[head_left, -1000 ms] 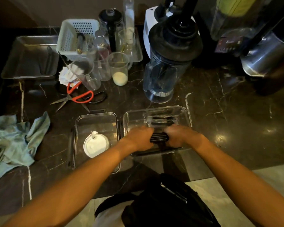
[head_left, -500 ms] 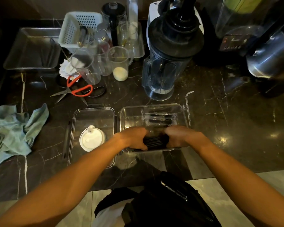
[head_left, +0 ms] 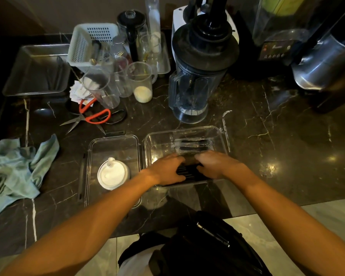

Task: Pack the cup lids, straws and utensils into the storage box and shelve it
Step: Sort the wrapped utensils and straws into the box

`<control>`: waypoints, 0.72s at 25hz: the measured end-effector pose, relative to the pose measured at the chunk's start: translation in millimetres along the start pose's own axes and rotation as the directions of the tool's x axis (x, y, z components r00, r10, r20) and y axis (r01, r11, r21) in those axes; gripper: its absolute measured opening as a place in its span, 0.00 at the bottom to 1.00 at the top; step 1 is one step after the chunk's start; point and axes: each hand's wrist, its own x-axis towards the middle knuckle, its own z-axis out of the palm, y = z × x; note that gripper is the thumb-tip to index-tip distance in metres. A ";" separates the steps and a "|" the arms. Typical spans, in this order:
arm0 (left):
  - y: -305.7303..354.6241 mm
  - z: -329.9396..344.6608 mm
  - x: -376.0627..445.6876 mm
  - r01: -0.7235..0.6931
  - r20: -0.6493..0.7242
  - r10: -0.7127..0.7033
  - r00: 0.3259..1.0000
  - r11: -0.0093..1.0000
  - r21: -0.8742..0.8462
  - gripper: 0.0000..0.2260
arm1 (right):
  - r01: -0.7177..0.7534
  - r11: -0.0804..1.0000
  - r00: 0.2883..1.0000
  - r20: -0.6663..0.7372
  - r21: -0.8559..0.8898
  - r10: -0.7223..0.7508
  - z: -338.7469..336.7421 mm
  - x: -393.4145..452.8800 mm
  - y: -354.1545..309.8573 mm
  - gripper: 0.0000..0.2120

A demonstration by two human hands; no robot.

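Note:
A clear storage box (head_left: 217, 134) stands on the dark marble counter in front of me. Both hands reach into its near half. My left hand (head_left: 166, 171) and my right hand (head_left: 213, 164) each grip an end of a bundle of black straws (head_left: 190, 172), pressed low inside the box. Wrapped black utensils (head_left: 193, 144) lie at the far side of the box. To the left lies the box's clear lid (head_left: 116, 144), flat on the counter, with a stack of white cup lids (head_left: 113, 175) resting on it.
Red-handled scissors (head_left: 92, 116) and clear measuring cups (head_left: 141, 82) stand behind the lid. A blender jug (head_left: 195, 76) is just beyond the box. A green cloth (head_left: 18, 168) lies at the left, a metal tray (head_left: 38, 70) and white basket (head_left: 90, 44) at the back left.
The hands have lowered the black straw bundle further into the box and spread slightly along it. The camera has tilted a little; nothing else moved.

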 end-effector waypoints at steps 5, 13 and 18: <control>2.4 -1.2 0.1 0.026 -0.033 -0.025 0.999 0.999 0.026 0.18 | -0.026 0.999 0.998 -0.061 -0.019 0.025 -2.0 2.1 -3.2 0.13; 4.9 -14.8 -16.2 -0.016 -0.100 0.021 0.995 0.999 0.052 0.20 | -0.026 0.998 0.997 -0.078 -0.064 0.021 -4.4 5.7 -6.7 0.12; -5.1 -43.7 -42.4 -0.069 -0.306 0.047 0.951 0.996 -0.062 0.16 | -0.059 0.992 0.997 -0.046 -0.108 0.055 -25.7 8.2 -22.0 0.08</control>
